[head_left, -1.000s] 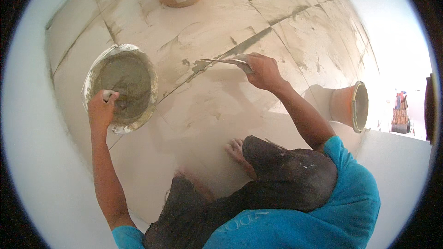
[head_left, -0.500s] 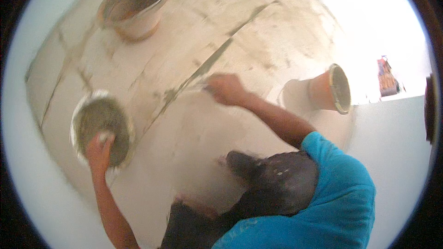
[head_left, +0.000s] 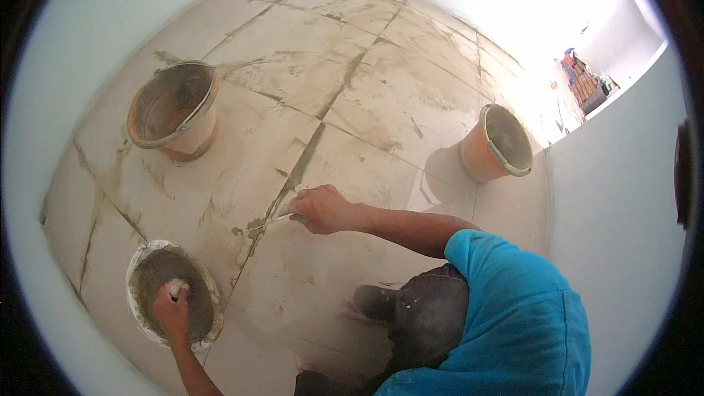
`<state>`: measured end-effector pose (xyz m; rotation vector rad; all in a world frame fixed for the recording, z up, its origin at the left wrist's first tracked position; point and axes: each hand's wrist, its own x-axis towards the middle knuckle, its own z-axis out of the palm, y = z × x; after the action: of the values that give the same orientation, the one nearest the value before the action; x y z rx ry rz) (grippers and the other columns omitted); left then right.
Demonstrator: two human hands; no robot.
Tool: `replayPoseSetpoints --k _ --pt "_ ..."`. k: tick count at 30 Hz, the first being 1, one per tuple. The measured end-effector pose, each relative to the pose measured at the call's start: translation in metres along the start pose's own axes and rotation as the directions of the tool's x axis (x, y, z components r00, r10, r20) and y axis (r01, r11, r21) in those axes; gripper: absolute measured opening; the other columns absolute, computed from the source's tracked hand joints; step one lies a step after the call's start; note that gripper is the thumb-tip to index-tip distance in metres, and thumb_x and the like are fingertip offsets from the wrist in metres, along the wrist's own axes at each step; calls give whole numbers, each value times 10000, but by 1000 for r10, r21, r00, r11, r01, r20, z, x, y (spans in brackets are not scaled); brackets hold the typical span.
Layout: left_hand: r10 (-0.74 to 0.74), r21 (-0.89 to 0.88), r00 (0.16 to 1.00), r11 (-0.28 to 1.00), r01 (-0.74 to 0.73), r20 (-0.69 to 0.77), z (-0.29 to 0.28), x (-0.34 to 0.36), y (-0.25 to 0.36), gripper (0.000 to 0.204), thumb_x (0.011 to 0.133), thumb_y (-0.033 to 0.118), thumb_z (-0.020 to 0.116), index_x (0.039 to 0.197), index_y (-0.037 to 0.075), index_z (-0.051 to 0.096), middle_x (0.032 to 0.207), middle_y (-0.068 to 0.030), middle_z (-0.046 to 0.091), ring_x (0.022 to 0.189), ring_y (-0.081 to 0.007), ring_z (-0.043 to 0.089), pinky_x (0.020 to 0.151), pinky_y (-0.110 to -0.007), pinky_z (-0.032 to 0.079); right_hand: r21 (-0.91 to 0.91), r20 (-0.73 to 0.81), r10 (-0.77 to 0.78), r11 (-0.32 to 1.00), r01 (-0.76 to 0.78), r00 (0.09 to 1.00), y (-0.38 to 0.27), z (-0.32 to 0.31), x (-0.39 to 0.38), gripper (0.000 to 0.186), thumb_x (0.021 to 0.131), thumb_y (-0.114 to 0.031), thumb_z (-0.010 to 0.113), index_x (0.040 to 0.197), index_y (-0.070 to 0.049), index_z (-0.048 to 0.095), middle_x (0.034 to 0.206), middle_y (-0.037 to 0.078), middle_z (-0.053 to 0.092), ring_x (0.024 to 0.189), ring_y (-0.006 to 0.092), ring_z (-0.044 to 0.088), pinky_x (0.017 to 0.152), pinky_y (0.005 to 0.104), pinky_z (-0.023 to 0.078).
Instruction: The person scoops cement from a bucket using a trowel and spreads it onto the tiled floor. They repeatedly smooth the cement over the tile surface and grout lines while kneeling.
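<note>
The right hand hides most of the trowel handle; the left hand covers some mortar. The near edge crops the left forearm. Far-right items are too small to identify.

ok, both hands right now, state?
Left hand: fingers curled, at the grey mix in the bucket; can't tell if it holds anything.
Right hand: closed, holding a thin flat tool.

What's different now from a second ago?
The view swung, showing more far floor. The left hand seems nearer the middle of its bucket. Nothing was let go: it still grips a pale thing, and the right hand still holds the flat tool at the dark seam.
</note>
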<state>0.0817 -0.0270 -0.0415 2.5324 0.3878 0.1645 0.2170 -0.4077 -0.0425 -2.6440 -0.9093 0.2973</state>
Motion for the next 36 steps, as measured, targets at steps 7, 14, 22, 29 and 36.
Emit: replayPoseSetpoints --k 7,14,22,29,36 --pt "-289 190 956 942 276 44 -27 -17 -28 236 792 174 726 883 -27 642 844 -175 655 777 -333 626 724 -403 475 -19 46 20 1000 -19 999 -5 -2 2 206 840 -208 586 1031 -144 628 931 116 623 907 327 625 738 469 492" --pt "-63 274 989 957 98 -134 -1 17 -38 257 800 168 720 983 0 657 961 -182 652 877 -347 628 784 -405 479 -52 130 45 998 -38 991 -12 -7 6 220 835 -190 580 1044 -142 626 936 116 624 923 316 624 748 469 495" --pt "-214 104 957 975 197 194 -22 -10 17 216 799 165 721 946 12 682 853 -185 663 785 -323 648 746 -392 491 -48 77 42 998 -38 996 -3 3 3 214 791 -142 598 1000 -109 625 920 108 626 897 298 637 725 456 517" --pt "-195 361 968 901 240 -159 -24 6 -51 329 834 263 685 964 -37 641 874 -210 650 830 -370 623 762 -445 469 -149 104 40 989 -24 994 1 9 15 199 829 -174 586 1017 -128 634 925 106 629 919 319 617 739 449 506" --pt "-35 159 998 986 43 -55 -2 16 -19 379 848 342 669 1037 14 667 992 -165 675 888 -305 653 809 -410 493 -38 -17 17 999 -17 1000 -8 4 4 254 891 -247 568 1131 -189 627 949 117 644 877 310 637 734 446 512"
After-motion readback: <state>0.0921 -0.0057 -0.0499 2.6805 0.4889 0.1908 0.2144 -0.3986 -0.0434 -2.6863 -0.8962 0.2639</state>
